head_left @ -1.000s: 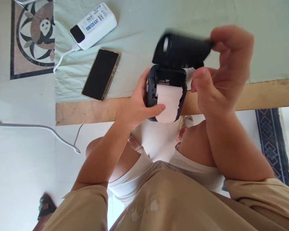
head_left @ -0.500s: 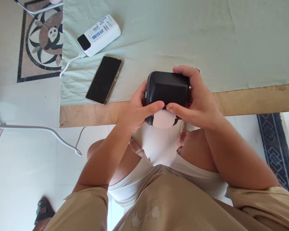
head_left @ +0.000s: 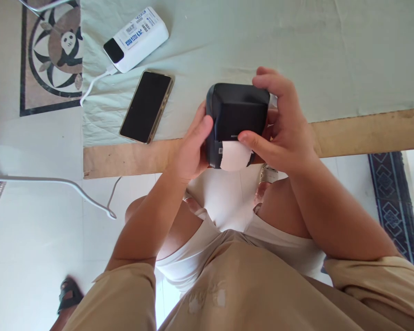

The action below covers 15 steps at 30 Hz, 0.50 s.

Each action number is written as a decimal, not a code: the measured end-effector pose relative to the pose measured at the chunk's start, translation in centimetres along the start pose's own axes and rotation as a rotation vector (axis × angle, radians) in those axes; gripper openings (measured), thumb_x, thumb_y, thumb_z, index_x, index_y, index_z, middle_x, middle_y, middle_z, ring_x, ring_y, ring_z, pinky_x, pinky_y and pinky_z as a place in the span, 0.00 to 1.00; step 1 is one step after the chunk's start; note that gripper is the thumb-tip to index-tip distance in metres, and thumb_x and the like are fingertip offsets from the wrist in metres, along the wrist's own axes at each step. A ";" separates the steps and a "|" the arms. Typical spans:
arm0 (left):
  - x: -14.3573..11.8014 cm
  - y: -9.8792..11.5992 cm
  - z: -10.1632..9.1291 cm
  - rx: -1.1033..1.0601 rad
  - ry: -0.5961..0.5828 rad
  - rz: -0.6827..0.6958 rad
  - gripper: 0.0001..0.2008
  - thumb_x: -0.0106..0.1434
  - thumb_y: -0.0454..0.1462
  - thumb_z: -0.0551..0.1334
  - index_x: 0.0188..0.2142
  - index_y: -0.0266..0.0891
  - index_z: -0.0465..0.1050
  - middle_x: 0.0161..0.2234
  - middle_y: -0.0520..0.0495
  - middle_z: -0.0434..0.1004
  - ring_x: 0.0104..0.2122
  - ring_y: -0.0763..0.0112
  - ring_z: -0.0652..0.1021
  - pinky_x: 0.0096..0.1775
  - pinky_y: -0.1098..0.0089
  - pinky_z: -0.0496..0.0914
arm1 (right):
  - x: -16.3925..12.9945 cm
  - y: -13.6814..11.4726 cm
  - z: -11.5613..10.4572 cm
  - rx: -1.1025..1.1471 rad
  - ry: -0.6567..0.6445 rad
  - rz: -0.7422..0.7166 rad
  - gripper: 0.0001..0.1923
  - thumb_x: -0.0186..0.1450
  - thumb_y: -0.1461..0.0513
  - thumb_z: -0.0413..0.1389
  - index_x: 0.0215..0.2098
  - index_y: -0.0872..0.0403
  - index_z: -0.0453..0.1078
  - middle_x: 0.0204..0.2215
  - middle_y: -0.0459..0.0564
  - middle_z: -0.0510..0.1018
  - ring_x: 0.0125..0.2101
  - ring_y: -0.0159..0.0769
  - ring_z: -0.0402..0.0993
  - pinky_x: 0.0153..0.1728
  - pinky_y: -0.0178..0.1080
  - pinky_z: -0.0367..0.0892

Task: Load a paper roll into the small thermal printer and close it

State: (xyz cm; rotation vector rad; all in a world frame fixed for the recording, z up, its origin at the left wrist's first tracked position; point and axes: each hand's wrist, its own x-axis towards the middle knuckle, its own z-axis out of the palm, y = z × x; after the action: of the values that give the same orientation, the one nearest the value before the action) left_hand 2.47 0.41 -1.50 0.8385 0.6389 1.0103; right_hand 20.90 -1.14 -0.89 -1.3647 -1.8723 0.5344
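Where pale green cloth (head_left: 296, 50) covers the table — white floor (head_left: 31, 248) below.

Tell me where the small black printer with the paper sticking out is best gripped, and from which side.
Probably by its two short flanks, coming in from left and right. The black printer is a rounded box, and the left hand and right hand already clamp it that way. That leaves the white paper at its near edge mostly free.
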 end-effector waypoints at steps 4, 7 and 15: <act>0.3 0.0 0.2 -0.061 0.155 -0.106 0.16 0.71 0.49 0.56 0.44 0.43 0.75 0.46 0.49 0.81 0.63 0.59 0.72 0.58 0.62 0.75 | 0.2 -0.4 0.1 0.088 0.046 -0.075 0.24 0.68 0.52 0.56 0.60 0.48 0.61 0.65 0.58 0.60 0.52 0.42 0.73 0.28 0.36 0.72; 0.5 0.0 -0.3 -0.065 0.209 -0.138 0.21 0.72 0.52 0.52 0.43 0.41 0.76 0.42 0.48 0.82 0.61 0.59 0.75 0.57 0.62 0.76 | 0.3 -0.8 0.0 0.130 0.044 -0.142 0.25 0.65 0.54 0.58 0.59 0.48 0.61 0.63 0.58 0.62 0.44 0.37 0.75 0.25 0.35 0.70; 0.7 0.7 0.0 -0.154 0.191 -0.193 0.18 0.73 0.45 0.51 0.33 0.41 0.74 0.30 0.51 0.79 0.57 0.62 0.78 0.55 0.64 0.77 | 0.1 -1.2 0.2 0.048 0.243 -0.168 0.22 0.64 0.52 0.59 0.54 0.47 0.64 0.51 0.53 0.67 0.29 0.26 0.67 0.20 0.34 0.63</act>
State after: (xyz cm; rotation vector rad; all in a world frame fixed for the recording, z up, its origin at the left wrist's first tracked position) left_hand 2.41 1.21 -0.94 0.5379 0.7787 0.9573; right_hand 20.01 -1.49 -0.14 -1.1720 -1.7433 0.3119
